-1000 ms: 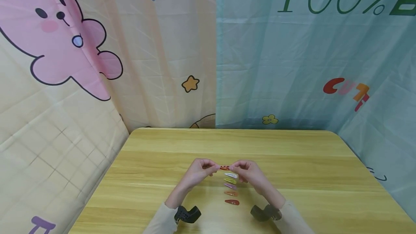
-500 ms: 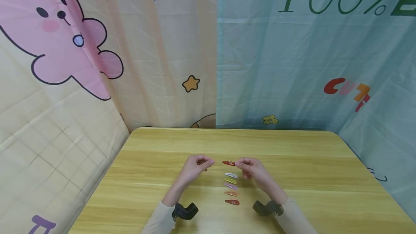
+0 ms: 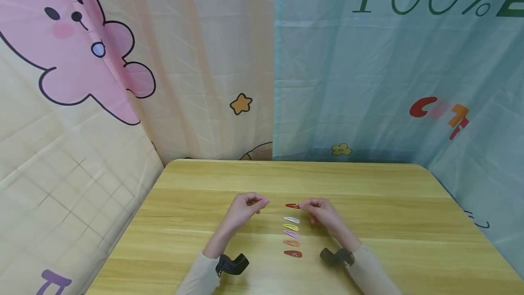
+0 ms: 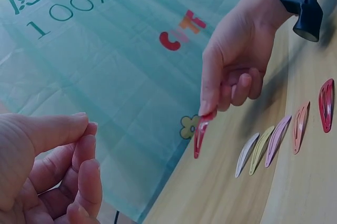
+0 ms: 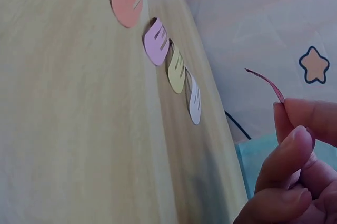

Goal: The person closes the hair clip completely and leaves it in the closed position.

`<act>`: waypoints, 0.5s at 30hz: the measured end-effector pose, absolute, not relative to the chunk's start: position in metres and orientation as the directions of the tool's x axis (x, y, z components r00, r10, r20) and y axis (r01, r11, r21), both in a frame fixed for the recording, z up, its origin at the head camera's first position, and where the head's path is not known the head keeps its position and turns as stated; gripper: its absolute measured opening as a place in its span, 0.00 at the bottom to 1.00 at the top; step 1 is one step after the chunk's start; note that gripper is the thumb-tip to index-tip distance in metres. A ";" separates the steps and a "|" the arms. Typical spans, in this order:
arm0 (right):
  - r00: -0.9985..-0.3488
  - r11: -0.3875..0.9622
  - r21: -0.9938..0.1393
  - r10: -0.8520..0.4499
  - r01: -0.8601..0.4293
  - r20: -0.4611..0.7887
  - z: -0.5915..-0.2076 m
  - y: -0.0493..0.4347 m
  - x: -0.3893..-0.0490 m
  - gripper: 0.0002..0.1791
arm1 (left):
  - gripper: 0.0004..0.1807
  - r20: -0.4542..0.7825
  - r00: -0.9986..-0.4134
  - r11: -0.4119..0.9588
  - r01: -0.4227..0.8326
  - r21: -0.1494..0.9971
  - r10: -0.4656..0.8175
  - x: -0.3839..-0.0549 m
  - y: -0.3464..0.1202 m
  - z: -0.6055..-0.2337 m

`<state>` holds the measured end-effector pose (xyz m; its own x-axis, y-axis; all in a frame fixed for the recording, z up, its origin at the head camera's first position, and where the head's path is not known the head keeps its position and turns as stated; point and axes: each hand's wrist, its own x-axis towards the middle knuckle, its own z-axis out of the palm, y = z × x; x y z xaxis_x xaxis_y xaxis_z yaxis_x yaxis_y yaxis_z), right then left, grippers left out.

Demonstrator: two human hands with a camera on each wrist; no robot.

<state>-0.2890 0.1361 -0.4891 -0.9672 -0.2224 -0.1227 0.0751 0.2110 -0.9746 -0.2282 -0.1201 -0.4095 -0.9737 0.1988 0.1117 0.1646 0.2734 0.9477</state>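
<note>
Between thumb and forefinger, my right hand (image 3: 323, 213) pinches one end of a red snap hair clip (image 4: 200, 135), raised over the table. The clip's free end points left, toward my left hand (image 3: 244, 211). That left hand floats a short way off, thumb tip against the forefinger and the other fingers curled, with nothing in it. Below the hands lies a column of hair clips: white (image 3: 292, 220), yellow (image 3: 291, 227), purple (image 3: 291, 234), orange (image 3: 291, 243) and dark red (image 3: 293, 254) nearest me. Seen edge-on in the right wrist view, the held clip looks bent in a curve.
A pale wooden table (image 3: 196, 181) bears the clips. Printed curtains hang behind it and along both sides, cream with a pink bear (image 3: 82, 35) at left, teal (image 3: 348, 58) at right. Each wrist wears a black camera mount (image 3: 232, 264).
My left hand has let go of the red clip and drawn back left. The right hand keeps it, having shifted slightly right and away from me. The clips in the column stay put.
</note>
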 end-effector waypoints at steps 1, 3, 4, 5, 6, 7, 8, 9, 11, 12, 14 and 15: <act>-0.969 0.222 -0.972 -0.214 0.077 -0.125 -0.491 0.136 -0.290 0.08 | 0.08 0.112 -0.974 0.271 0.164 0.949 0.199 -0.228 -0.120 -0.410; -0.971 0.246 -0.967 -0.206 0.072 -0.124 -0.494 0.136 -0.291 0.08 | 0.08 0.112 -0.973 0.268 0.164 0.949 0.200 -0.228 -0.119 -0.410; -0.971 0.256 -0.964 -0.204 0.069 -0.123 -0.496 0.136 -0.292 0.08 | 0.08 0.111 -0.973 0.267 0.163 0.950 0.201 -0.228 -0.119 -0.410; -0.971 0.269 -0.961 -0.204 0.063 -0.121 -0.497 0.135 -0.292 0.07 | 0.08 0.109 -0.974 0.267 0.161 0.950 0.201 -0.228 -0.118 -0.410; -0.972 0.281 -0.958 -0.204 0.056 -0.116 -0.497 0.135 -0.292 0.08 | 0.08 0.109 -0.973 0.267 0.162 0.950 0.202 -0.228 -0.118 -0.410; -0.972 0.294 -0.954 -0.204 0.050 -0.113 -0.498 0.135 -0.293 0.07 | 0.08 0.108 -0.973 0.266 0.161 0.950 0.203 -0.228 -0.118 -0.410; -0.973 0.306 -0.951 -0.205 0.042 -0.110 -0.499 0.135 -0.293 0.08 | 0.08 0.106 -0.973 0.267 0.159 0.950 0.202 -0.228 -0.118 -0.410; -0.973 0.315 -0.948 -0.205 0.038 -0.107 -0.499 0.135 -0.293 0.08 | 0.08 0.106 -0.974 0.268 0.159 0.950 0.202 -0.228 -0.117 -0.410; -0.974 0.332 -0.943 -0.204 0.028 -0.100 -0.500 0.134 -0.293 0.08 | 0.08 0.106 -0.974 0.272 0.159 0.949 0.200 -0.228 -0.117 -0.410; -0.974 0.338 -0.941 -0.202 0.025 -0.098 -0.501 0.134 -0.294 0.08 | 0.08 0.106 -0.974 0.272 0.159 0.949 0.200 -0.228 -0.117 -0.410; -0.975 0.351 -0.936 -0.197 0.026 -0.101 -0.501 0.134 -0.294 0.08 | 0.09 0.105 -0.974 0.273 0.158 0.949 0.199 -0.228 -0.117 -0.410; -0.975 0.356 -0.934 -0.195 0.027 -0.102 -0.501 0.134 -0.294 0.08 | 0.09 0.107 -0.974 0.272 0.160 0.949 0.199 -0.228 -0.117 -0.410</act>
<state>-0.2936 0.1338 -0.5011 -0.9755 -0.1949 -0.1024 0.0270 0.3556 -0.9342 -0.2283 -0.1168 -0.4102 -0.9741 0.1993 0.1067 0.1596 0.2721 0.9489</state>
